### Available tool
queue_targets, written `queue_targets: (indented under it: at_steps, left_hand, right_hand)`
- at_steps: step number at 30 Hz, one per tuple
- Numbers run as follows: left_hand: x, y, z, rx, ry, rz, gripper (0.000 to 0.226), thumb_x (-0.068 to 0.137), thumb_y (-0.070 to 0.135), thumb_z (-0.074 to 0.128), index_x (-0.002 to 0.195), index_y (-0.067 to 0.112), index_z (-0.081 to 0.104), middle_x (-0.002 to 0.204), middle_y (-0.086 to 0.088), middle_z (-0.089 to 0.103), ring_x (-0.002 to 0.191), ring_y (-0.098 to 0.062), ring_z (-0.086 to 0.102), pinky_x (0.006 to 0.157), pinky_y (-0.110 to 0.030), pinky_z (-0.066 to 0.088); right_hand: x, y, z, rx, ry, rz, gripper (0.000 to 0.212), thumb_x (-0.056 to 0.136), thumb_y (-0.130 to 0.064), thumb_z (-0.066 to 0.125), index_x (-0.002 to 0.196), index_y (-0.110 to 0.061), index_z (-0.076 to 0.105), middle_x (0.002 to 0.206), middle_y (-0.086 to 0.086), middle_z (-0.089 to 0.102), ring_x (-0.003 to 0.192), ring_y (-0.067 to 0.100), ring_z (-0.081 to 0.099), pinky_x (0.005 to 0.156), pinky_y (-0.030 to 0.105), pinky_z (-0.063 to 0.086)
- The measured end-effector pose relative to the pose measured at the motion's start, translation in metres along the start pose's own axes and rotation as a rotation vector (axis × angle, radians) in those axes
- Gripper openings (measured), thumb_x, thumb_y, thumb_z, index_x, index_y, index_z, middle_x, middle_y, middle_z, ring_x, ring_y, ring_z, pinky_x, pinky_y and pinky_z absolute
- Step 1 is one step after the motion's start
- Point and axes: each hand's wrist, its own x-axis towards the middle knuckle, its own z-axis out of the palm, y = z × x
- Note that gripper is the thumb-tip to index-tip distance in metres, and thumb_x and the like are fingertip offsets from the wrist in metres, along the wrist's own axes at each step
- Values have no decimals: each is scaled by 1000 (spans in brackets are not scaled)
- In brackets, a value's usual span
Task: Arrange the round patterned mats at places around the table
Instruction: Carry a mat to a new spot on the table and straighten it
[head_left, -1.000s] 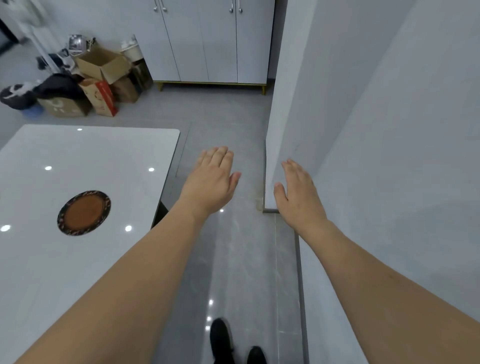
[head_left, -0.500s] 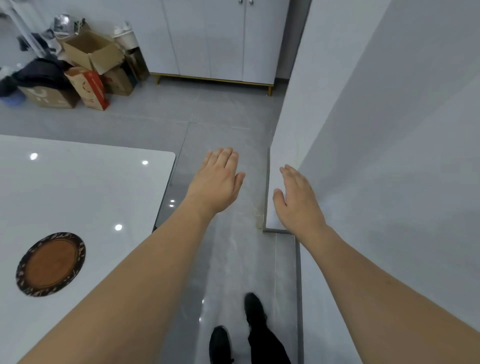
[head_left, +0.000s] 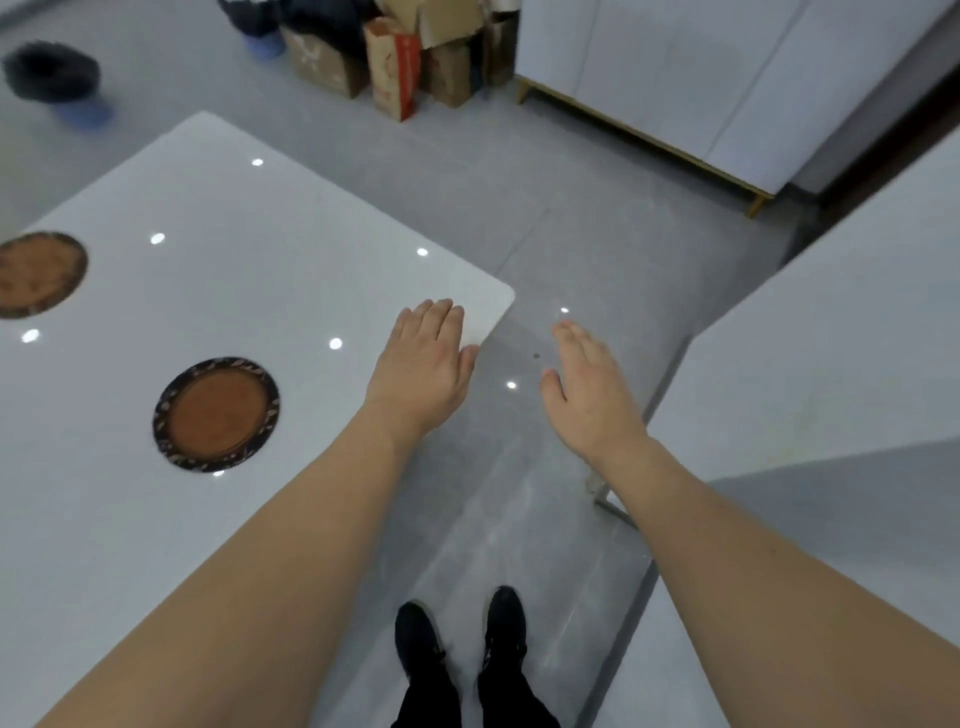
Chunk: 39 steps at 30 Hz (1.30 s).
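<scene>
Far left: one mat (head_left: 36, 274) half cut by the frame; second mat (head_left: 216, 414) left of centre on the table (head_left: 311, 234). Look thin, light, flat: pinch the rim. Left hand (head_left: 422, 366) and right hand (head_left: 589, 395) empty, fingers extended.

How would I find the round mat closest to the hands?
Look at the white table on the left. Two round brown mats lie on it. The near mat shows whole, just left of the left hand; the far mat is cut off by the picture's edge.
</scene>
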Motion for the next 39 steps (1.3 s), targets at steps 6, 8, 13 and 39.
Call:
queue_targets:
  at_steps: [6, 8, 13, 39]
  left_hand:
    - [-46, -107, 0, -31, 54, -249, 49, 101, 26, 41, 136, -8, 46, 139, -25, 49, 130, -40, 44, 114, -48, 28]
    - [-64, -140, 2, -26, 48, -321, 49, 101, 26, 41, 137, -7, 45, 141, -24, 47, 132, -39, 42, 114, -48, 28]
    - [-103, -208, 13, -42, 57, -533, 51, 100, 30, 40, 141, -1, 42, 148, -18, 43, 140, -34, 35, 117, -49, 23]
    - [-156, -325, 76, -112, 274, -644, 42, 96, 40, 45, 134, 23, 50, 145, -5, 44, 142, -27, 30, 118, -48, 21]
  right_hand:
    - [45, -75, 62, 51, -130, -162, 52, 98, -15, 40, 148, -5, 29, 157, 11, 25, 147, 20, 17, 121, 38, 13]
    - [57, -100, 84, 29, -161, -215, 52, 98, -16, 40, 148, -5, 29, 157, 11, 26, 146, 20, 18, 121, 37, 13]
    - [83, -159, 140, 6, -272, -368, 51, 98, -18, 39, 148, -7, 30, 156, 9, 28, 145, 20, 22, 121, 37, 16]
    - [150, -239, 291, -141, 13, -511, 25, 82, -29, 52, 101, -15, 60, 92, 4, 56, 83, 24, 51, 78, 37, 39]
